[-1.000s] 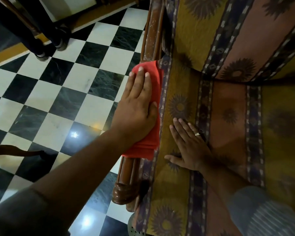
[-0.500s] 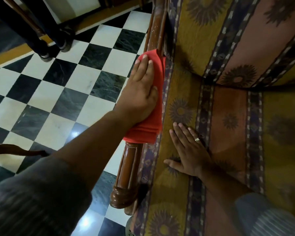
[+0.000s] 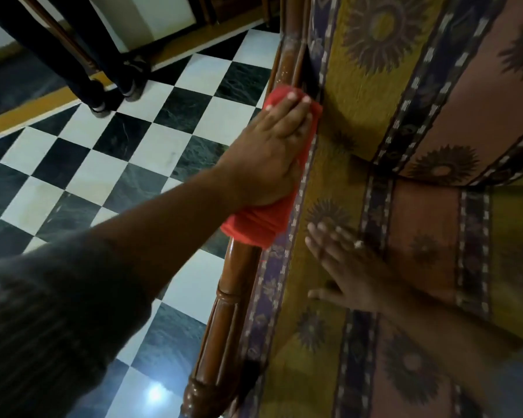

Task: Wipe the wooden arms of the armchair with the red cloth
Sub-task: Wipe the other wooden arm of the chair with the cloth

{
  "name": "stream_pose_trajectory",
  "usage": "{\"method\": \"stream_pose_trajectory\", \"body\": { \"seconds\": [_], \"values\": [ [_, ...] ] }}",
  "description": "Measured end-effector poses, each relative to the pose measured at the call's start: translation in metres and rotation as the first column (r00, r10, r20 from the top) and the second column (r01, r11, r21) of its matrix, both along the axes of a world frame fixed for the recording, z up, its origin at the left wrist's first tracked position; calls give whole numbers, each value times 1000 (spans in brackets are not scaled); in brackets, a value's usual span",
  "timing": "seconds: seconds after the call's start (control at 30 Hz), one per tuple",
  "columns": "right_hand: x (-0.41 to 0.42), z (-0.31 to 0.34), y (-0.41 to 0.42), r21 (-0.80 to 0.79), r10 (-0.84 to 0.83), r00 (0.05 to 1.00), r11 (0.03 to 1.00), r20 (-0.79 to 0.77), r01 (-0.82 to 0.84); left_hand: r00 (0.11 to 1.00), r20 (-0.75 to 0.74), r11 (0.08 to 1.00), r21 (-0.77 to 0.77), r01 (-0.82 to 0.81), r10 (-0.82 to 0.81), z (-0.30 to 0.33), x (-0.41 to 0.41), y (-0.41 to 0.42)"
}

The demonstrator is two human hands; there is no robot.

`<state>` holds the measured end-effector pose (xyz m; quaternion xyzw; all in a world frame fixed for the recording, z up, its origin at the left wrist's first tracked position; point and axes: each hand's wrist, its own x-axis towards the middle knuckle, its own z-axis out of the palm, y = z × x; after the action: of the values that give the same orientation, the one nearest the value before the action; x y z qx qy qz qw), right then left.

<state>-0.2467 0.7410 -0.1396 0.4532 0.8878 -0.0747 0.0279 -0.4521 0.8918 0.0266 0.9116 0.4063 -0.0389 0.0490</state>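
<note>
The armchair's left wooden arm (image 3: 227, 315) runs from the lower middle up toward the top of the view, brown and glossy with turned grooves. My left hand (image 3: 272, 152) lies flat on the folded red cloth (image 3: 260, 224), pressing it onto the arm about halfway along. The cloth wraps over the arm and shows above my fingertips and below my wrist. My right hand (image 3: 347, 267) rests palm down, fingers spread, on the patterned seat cushion (image 3: 420, 267) just right of the arm; it wears a ring and holds nothing.
A black-and-white chequered floor (image 3: 133, 164) lies left of the chair. Dark furniture legs (image 3: 103, 82) stand on it at the upper left. The striped backrest (image 3: 405, 70) rises at the upper right.
My left hand has slid the red cloth further up the arm toward the backrest, uncovering more of the front of the arm. My right hand stays on the cushion.
</note>
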Motion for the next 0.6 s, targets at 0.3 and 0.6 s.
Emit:
{"method": "stream_pose_trajectory", "body": {
  "seconds": [0.3,0.6],
  "values": [
    [25,-13,65,11,-1,1000,1000,23,1,960,124,966,37,-256,250,4,20,25],
    [25,-8,66,-33,11,1000,999,6,-10,975,29,973,66,-220,219,-4,34,49]
  ]
}}
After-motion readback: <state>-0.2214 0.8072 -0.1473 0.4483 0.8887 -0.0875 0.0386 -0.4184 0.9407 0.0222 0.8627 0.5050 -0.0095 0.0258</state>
